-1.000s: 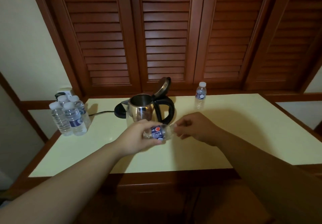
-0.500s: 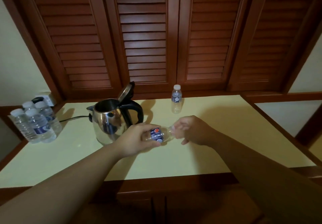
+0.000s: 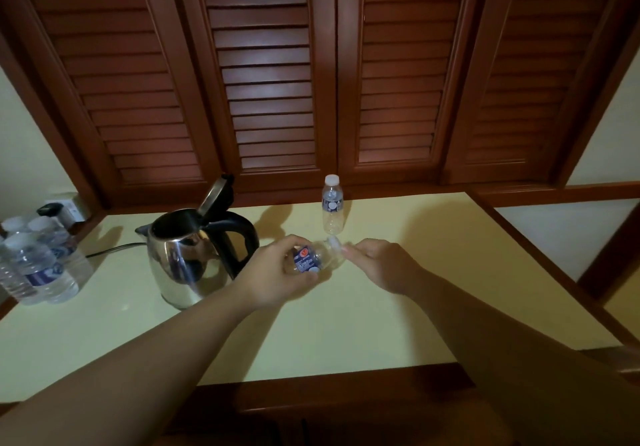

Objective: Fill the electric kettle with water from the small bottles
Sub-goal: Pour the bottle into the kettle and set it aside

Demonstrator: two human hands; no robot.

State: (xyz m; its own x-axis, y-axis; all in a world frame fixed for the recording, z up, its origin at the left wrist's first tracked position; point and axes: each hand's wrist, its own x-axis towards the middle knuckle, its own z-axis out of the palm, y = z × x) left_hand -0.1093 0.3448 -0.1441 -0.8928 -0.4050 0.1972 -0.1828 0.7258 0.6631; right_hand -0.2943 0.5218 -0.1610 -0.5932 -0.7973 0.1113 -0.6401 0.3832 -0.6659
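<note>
Pale yellow tabletop (image 3: 346, 324) under dark louvred shutters (image 3: 270, 81): uncapping or recapping, cannot tell which.

Left hand (image 3: 277, 272) wrapped round small bottle (image 3: 313, 259), held on its side just right of open-lidded kettle (image 3: 190, 255). Right hand (image 3: 377, 262) pinching at white cap (image 3: 335, 243); on or off the neck, unclear. Bottle seemingly near empty. Next, by judgement: if water remains, neck over kettle mouth, raised lid avoided. Upright bottle (image 3: 332, 208) behind; full bottles (image 3: 38, 265) far left, cord (image 3: 114, 248) beside.

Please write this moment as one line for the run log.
left hand: holds small bottle sideways | right hand: at its cap | kettle: lid open | stage: not yet pouring
</note>
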